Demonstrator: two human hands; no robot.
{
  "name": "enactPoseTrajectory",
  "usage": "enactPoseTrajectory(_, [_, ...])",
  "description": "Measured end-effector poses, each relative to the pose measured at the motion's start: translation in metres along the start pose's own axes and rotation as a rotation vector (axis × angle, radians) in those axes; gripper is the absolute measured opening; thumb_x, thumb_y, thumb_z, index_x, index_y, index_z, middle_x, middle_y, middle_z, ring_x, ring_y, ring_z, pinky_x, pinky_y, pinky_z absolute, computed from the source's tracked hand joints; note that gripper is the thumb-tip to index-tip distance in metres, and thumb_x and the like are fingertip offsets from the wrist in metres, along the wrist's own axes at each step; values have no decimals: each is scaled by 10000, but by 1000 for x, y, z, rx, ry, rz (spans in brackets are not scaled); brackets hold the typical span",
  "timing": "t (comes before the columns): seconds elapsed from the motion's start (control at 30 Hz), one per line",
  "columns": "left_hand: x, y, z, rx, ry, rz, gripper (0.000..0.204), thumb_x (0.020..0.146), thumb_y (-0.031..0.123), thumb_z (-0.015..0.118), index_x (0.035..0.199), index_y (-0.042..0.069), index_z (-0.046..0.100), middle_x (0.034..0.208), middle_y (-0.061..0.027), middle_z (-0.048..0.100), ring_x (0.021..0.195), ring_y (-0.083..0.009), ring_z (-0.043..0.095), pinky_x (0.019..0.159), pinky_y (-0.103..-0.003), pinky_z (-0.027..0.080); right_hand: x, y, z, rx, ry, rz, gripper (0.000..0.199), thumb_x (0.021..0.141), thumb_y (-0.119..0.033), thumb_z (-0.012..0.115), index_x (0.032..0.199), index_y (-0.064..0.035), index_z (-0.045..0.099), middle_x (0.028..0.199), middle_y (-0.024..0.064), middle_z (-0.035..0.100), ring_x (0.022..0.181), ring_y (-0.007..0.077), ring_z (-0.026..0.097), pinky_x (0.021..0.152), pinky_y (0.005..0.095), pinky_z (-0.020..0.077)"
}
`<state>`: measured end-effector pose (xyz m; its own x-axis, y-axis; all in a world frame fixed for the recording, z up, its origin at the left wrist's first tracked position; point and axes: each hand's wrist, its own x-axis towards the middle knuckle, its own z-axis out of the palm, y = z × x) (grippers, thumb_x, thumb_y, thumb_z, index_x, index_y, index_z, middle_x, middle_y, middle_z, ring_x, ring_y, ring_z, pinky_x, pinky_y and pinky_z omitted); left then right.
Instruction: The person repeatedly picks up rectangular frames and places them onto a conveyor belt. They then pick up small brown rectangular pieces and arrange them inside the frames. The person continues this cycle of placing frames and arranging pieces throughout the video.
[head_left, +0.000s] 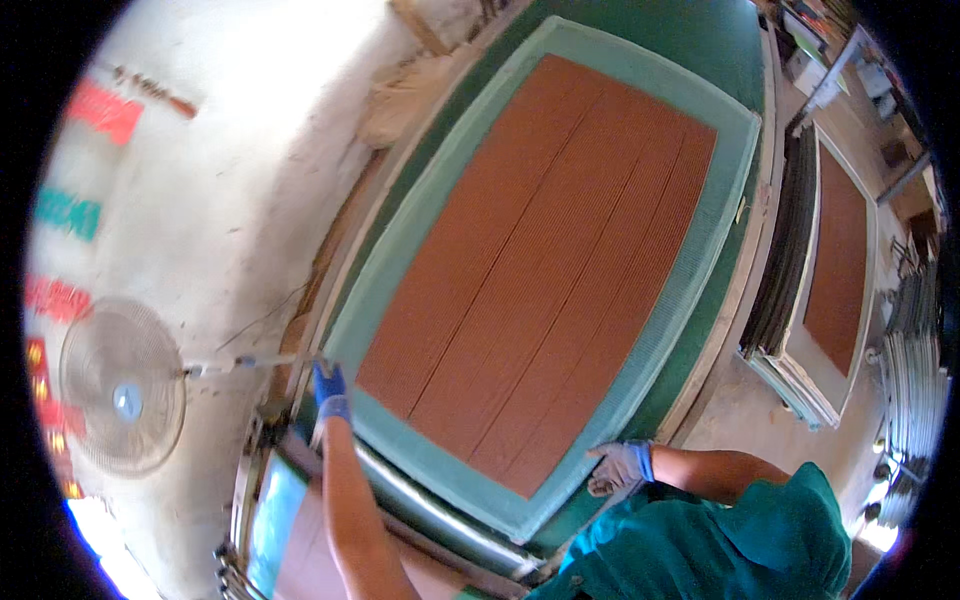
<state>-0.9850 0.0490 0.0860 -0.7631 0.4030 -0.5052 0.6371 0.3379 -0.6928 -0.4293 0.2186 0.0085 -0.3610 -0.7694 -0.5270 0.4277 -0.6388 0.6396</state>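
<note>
Head: brn panel [545, 270] on grn table [690, 35] (fan [125, 400] L).

Teal short-sleeved shirt [700, 550]; left hand [330, 388] blue-gloved; right hand [617, 469] grey-gloved with blue cuff [646, 461]

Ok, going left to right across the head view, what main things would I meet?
Round wire-grille fan, left hand in a blue glove, brown finely ribbed rectangular panel, leaning stack of flat panels with a brown, pale-edged front, stack of thin pale-grey pieces at the far right.
</note>
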Motion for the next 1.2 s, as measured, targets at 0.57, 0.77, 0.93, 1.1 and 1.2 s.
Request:
enactPoseTrajectory(0.57, [166, 19, -80, -453, 32, -165, 609, 856, 476, 273, 1246, 17, 362, 1265, -164, 383, 1146, -287, 374, 930, -366, 298, -136, -13, 55, -753, 976, -654, 393, 845, -456, 434, 1006, -142, 606, 619, 74, 559, 554, 151, 557, 519, 304, 478])
enactPoseTrajectory(0.77, [82, 94, -175, -1050, 210, 81, 702, 837, 567, 273, 1221, -8, 395, 1224, -178, 439, 1093, -311, 448, 886, -360, 364, -246, -27, -26, 272, 226, -1531, 520, 789, -534, 479, 1032, -75, 501, 765, 85, 568, 647, 209, 557, 550, 349, 471])
enactPoseTrajectory(0.93, [-107, 138, -221, -1957, -149, 412, 719, 795, 619, 346, 1267, 77, 357, 1051, -113, 522, 852, -268, 545, 764, -362, 442, -364, 20, -83, 113, 1005, -1685, 511, 746, -553, 542, 767, -44, 563, 616, 43, 515, 494, 141, 480, 454, 306, 417])
enactPoseTrajectory(1.1, [-290, 121, -202, -2122, -527, 503, 577, 811, 508, 449, 1191, 74, 427, 1008, -100, 525, 795, -218, 535, 719, -351, 443, -399, 125, -137, 0, 1010, -1641, 508, 764, -530, 526, 772, -25, 580, 640, 63, 531, 502, 152, 488, 459, 322, 430])
enactPoseTrajectory(1.2, [-354, 138, -167, -2278, -487, 264, 518, 785, 522, 490, 1110, 119, 506, 595, 20, 458, 480, -106, 420, 377, -230, 325, -391, 172, -172, -148, 1216, -1693, 466, 804, -439, 495, 816, 14, 604, 660, 72, 563, 568, 160, 511, 519, 342, 429])
